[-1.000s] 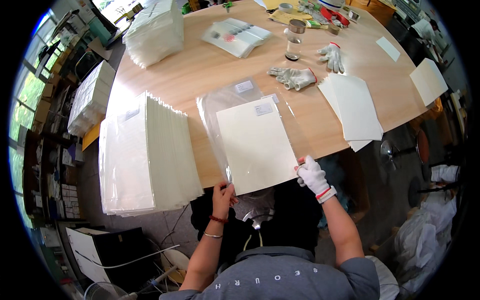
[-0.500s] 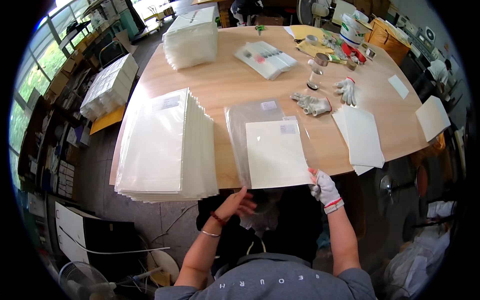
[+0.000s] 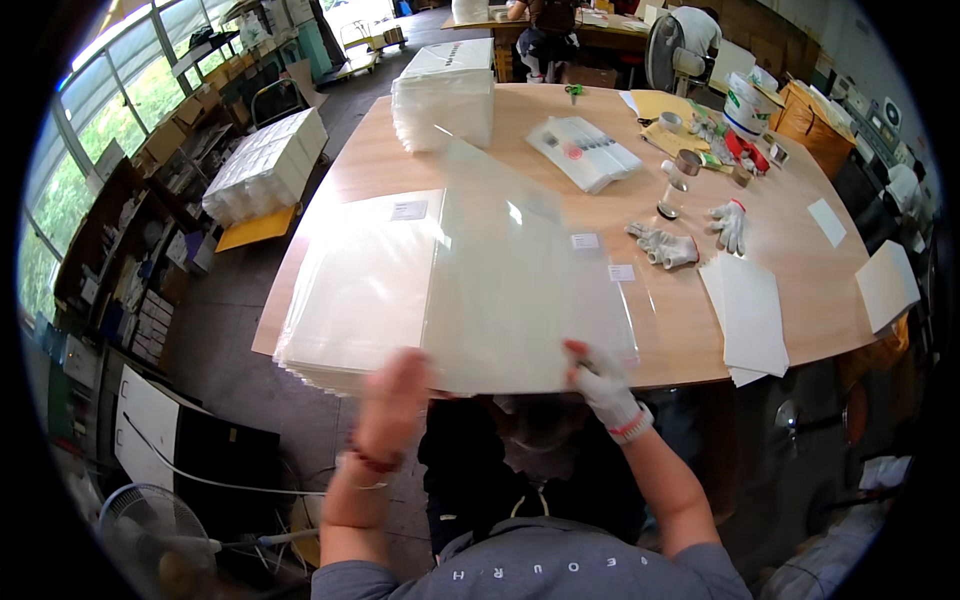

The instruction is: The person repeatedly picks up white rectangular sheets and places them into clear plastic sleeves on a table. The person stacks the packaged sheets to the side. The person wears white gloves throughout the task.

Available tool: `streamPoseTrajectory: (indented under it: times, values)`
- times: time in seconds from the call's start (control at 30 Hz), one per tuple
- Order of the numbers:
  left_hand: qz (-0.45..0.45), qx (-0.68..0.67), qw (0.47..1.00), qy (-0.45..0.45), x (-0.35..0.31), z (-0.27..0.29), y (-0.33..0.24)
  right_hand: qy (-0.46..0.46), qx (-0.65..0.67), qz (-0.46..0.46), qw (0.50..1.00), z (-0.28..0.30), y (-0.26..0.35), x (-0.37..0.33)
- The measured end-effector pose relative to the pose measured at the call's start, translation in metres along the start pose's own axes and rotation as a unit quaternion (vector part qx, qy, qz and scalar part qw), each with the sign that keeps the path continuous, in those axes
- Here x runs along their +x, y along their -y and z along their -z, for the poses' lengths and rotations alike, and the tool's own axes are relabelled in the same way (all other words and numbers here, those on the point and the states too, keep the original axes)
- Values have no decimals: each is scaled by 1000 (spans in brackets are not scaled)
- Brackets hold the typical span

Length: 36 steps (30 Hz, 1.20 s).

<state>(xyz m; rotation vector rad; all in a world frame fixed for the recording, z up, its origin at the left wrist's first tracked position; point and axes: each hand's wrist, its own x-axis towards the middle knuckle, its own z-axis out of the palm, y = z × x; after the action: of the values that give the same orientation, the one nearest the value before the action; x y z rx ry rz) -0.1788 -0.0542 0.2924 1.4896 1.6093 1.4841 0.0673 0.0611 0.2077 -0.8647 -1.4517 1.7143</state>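
Observation:
A clear plastic sleeve with a white sheet in it [image 3: 505, 300] is tilted and motion-blurred, overlapping the right side of a tall stack of filled sleeves [image 3: 350, 285]. My right hand [image 3: 603, 390], in a white fingertip-less glove, grips the sleeve's lower right corner. At its lower left corner is my bare left hand [image 3: 392, 405], smeared by motion; whether it touches the sleeve I cannot tell. Partly hidden to the right, empty clear sleeves [image 3: 610, 320] with small white labels lie on the table.
White sheets [image 3: 750, 310] lie at the right, work gloves [image 3: 665, 245] and a glass jar [image 3: 672, 195] behind them. Bundled sleeves [image 3: 445, 95] and a packet [image 3: 583, 152] stand farther back. Tape rolls and a white bucket [image 3: 750, 105] sit far right. Other people [image 3: 545, 35] are beyond the table.
The filled sleeve has moved left from atop the empty sleeves onto the stack's side and tilted. Both hands have moved left with it, and the head view has shifted.

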Motion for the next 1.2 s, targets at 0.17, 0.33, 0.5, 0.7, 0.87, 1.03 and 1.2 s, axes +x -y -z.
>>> streamPoseTrajectory:
  times: [0.17, 0.33, 0.5, 0.7, 0.87, 1.03, 1.2]
  values:
    - [1, 21, 976, -215, 26, 141, 30, 135, -14, 68, 988, -120, 55, 70]
    - [88, 252, 950, -163, 7, 183, 129, 158, -209, 165, 951, -157, 32, 86]
    - [-11, 222, 921, -321, 16, 175, 145, 172, -19, 109, 979, -121, 27, 76]
    - [-218, 303, 899, -229, -41, 17, 57, -97, -209, 71, 971, 56, -27, 7]
    - [-84, 235, 934, 256, 9, -172, 78, -357, -659, 20, 661, 241, -56, -60]
    - [-62, 459, 840, 283, 63, -221, 151, -315, -684, -108, 649, 274, -38, -65]
    - [-91, 476, 855, 186, 74, -221, 158, -429, -568, -69, 699, 288, -60, -70]
